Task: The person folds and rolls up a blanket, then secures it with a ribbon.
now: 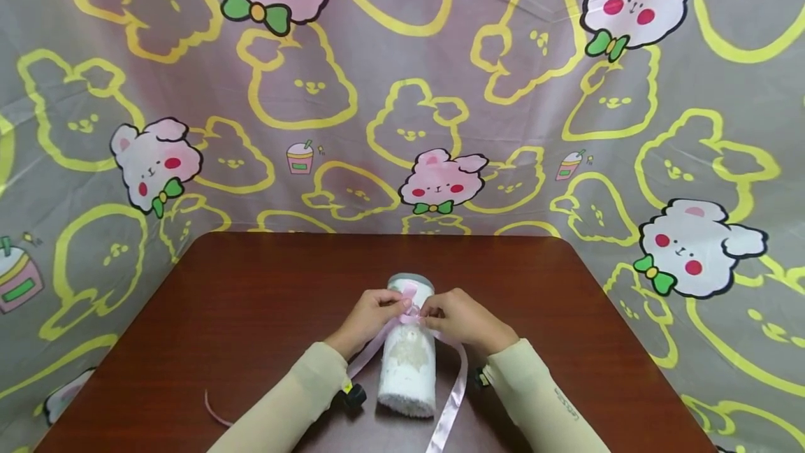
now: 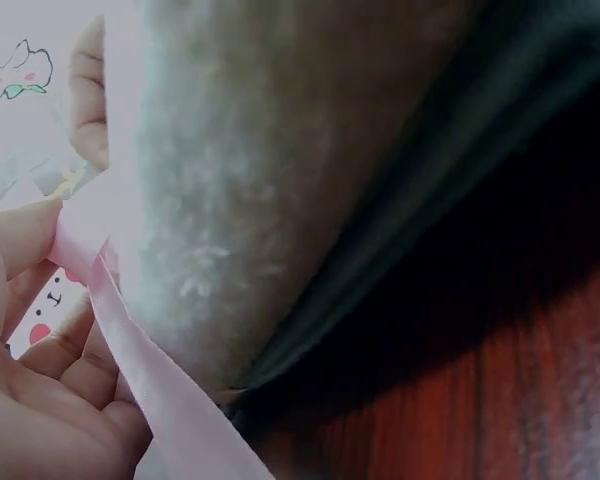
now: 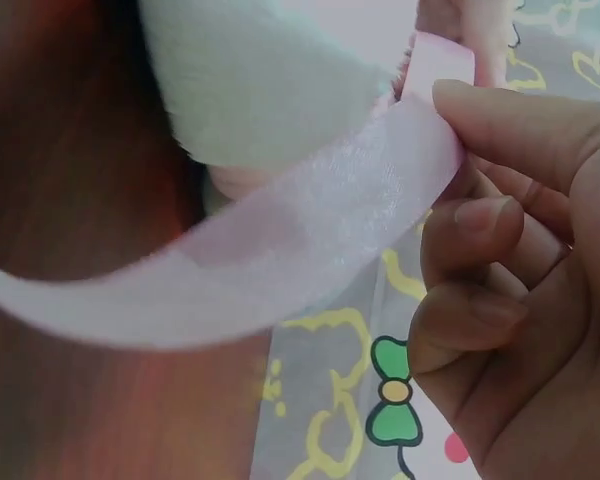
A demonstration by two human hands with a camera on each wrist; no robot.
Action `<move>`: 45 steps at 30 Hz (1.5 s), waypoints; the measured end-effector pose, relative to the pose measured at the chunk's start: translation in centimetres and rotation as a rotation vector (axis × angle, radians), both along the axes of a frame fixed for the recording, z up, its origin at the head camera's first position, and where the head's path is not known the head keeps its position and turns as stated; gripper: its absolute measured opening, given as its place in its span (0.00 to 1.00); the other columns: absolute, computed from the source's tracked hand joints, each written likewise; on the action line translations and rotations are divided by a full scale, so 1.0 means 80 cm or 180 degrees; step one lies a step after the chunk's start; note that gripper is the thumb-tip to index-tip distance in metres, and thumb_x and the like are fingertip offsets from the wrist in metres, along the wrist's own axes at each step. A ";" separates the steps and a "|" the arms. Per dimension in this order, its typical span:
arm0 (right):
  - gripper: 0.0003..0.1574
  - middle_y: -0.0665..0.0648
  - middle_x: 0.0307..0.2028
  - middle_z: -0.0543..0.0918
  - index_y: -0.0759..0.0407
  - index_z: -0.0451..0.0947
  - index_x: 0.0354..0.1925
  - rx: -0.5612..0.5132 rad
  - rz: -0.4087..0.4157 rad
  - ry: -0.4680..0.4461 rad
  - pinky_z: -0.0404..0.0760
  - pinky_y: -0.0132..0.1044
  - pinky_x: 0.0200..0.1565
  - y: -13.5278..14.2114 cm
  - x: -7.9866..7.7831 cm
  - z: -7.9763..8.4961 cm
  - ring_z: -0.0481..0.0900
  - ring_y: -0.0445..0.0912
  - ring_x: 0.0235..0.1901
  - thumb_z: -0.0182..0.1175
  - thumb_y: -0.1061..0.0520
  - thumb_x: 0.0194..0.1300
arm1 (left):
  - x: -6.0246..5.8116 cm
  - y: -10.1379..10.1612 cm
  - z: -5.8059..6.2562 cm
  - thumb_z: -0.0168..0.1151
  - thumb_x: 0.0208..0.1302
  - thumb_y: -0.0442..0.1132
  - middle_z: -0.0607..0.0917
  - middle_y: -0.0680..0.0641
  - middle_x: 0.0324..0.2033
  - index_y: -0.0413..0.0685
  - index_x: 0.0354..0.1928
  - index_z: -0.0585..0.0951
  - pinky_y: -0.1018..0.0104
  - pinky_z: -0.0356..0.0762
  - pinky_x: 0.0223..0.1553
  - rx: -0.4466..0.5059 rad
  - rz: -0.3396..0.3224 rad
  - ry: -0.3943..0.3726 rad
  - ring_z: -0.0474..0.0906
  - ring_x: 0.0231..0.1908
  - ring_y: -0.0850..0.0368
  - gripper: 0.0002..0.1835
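A white fuzzy cylinder (image 1: 409, 376) with a grey far end is on the table, a beige patch on its side. Pink satin ribbon (image 1: 451, 407) goes round its upper part, with a loop near the grey end. At the cylinder's left side, my left hand (image 1: 374, 317) pinches the ribbon between thumb and fingers. Opposite it, my right hand (image 1: 464, 317) pinches ribbon too; the right wrist view shows the thumb pressing a fold of the ribbon (image 3: 330, 240). One long tail hangs from each side. My fingers partly hide the crossing of the ribbon.
The brown wooden table (image 1: 264, 285) has rounded far corners. A patterned cloth (image 1: 352, 89) hangs behind and beside it. A thin pink strand (image 1: 216, 411) lies left of my left forearm. Dark wrist devices (image 1: 355, 396) sit under the cream sleeves.
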State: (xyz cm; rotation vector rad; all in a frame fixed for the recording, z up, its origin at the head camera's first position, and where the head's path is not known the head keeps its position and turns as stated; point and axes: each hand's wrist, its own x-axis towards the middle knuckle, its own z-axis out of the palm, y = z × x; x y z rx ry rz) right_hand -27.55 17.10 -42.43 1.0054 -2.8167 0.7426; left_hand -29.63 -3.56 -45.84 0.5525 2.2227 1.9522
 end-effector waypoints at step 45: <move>0.29 0.41 0.20 0.74 0.52 0.66 0.54 -0.0216 -0.1011 0.0027 0.70 0.30 0.19 -0.031 0.006 -0.022 0.70 0.34 0.17 0.61 0.52 0.53 | 0.012 -0.004 0.022 0.62 0.56 0.37 0.81 0.47 0.29 0.37 0.35 0.82 0.67 0.73 0.29 -0.0071 -0.0027 0.0391 0.73 0.28 0.62 0.09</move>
